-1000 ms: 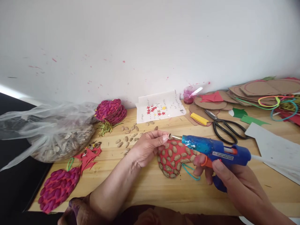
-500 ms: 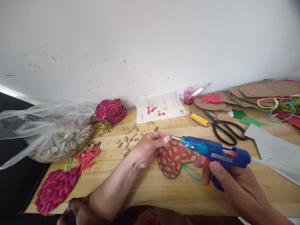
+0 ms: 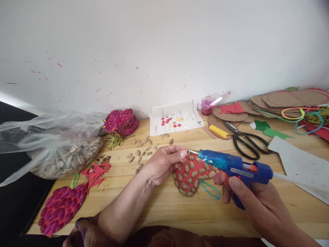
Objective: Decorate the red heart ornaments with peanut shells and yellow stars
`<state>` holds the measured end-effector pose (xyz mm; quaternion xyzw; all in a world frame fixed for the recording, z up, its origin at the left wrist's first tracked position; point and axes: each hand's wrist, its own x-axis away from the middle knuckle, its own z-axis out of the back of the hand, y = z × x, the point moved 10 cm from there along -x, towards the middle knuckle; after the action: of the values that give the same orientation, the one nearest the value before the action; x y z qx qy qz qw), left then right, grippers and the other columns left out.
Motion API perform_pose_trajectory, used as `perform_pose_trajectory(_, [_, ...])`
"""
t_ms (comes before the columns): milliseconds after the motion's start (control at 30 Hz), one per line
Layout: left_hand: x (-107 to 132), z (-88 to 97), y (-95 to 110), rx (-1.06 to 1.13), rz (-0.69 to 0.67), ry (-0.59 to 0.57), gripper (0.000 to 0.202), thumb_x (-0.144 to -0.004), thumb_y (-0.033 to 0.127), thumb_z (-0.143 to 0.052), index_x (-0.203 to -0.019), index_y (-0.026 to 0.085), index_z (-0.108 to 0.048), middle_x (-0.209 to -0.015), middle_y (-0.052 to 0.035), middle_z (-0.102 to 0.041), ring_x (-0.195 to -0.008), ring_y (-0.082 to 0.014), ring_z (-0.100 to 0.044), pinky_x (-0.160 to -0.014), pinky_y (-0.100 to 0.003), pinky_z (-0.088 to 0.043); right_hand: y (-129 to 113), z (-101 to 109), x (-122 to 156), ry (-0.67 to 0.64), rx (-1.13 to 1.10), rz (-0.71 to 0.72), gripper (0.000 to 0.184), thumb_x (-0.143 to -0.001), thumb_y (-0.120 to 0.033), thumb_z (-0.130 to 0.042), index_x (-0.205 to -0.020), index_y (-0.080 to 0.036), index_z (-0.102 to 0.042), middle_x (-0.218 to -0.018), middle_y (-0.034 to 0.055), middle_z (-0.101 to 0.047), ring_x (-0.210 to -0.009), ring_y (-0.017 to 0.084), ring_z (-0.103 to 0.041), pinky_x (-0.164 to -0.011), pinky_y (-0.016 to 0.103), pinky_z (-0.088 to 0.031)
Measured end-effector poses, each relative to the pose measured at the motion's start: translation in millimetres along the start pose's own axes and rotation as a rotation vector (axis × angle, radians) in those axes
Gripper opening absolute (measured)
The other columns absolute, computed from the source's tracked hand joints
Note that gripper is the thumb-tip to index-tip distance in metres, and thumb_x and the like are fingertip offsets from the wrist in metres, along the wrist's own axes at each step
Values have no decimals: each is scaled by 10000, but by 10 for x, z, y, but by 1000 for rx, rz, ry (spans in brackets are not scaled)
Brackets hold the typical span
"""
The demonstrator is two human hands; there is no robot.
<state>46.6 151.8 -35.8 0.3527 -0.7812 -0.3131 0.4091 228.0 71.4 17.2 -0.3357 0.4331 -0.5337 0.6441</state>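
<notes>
My right hand (image 3: 250, 199) grips a blue hot glue gun (image 3: 236, 167), index finger on its orange trigger, nozzle pointing left. My left hand (image 3: 164, 162) pinches a small peanut shell (image 3: 187, 152) right at the nozzle tip. Below both lies a red heart-shaped cutout (image 3: 192, 173) covered with several shells, a teal loop (image 3: 210, 189) at its lower right. It rests on a wooden table (image 3: 167, 206).
A clear plastic bag of shells (image 3: 59, 151) lies at the left. Loose shells (image 3: 141, 151), painted magenta hearts (image 3: 61, 207) (image 3: 120, 121), a star sheet (image 3: 176, 120), black scissors (image 3: 248, 140), cardboard cutouts (image 3: 282, 99), coloured loops (image 3: 303, 115) and grey paper (image 3: 303, 164) are spread about.
The glue gun and both hands shifted slightly; the nozzle tip stays against the shell pinched in my left hand. Nothing else moved.
</notes>
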Motion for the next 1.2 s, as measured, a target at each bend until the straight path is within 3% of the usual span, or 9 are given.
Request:
perform_pose_trajectory(333, [-1,-9,-17,-22,-1,-25,334,-598,324,-946,-772,107,-761,-653,-21,-628,-583,-67,-475,-571,-213,-329,28,30,4,40,67,-23,517,-988,-482,-481,-576,-239,-678,-740,56,-707,-682,199,-661,-588,288,-496])
perform_pose_trajectory(600, [8,-25,6,-18,-8,-25,323,-595,322,-947,-748,109,-760,-650,-20,-623,-573,-63,-461,-559,-208,-321,74,38,41,37,38,-37,467,-993,-448,-492,-622,-230,-671,-829,61,-732,-709,199,-673,-622,298,-515])
perform_pose_trajectory(967, [-1,-4,-10,-24,-11,-24,318,-604,319,-943,-786,117,-778,-653,-23,-640,-583,-66,-486,-569,-210,-323,55,7,15,15,13,-19,368,-999,-424,-484,-747,-242,-681,-734,29,-694,-634,187,-653,-604,301,-515])
perform_pose_trajectory(1200, [17,-4,-24,-14,3,-23,302,-613,297,-941,-766,108,-762,-666,-27,-644,-592,-67,-506,-571,-206,-340,51,65,47,62,131,14,384,-981,-415,-512,-665,-252,-659,-721,37,-665,-723,221,-643,-668,327,-494])
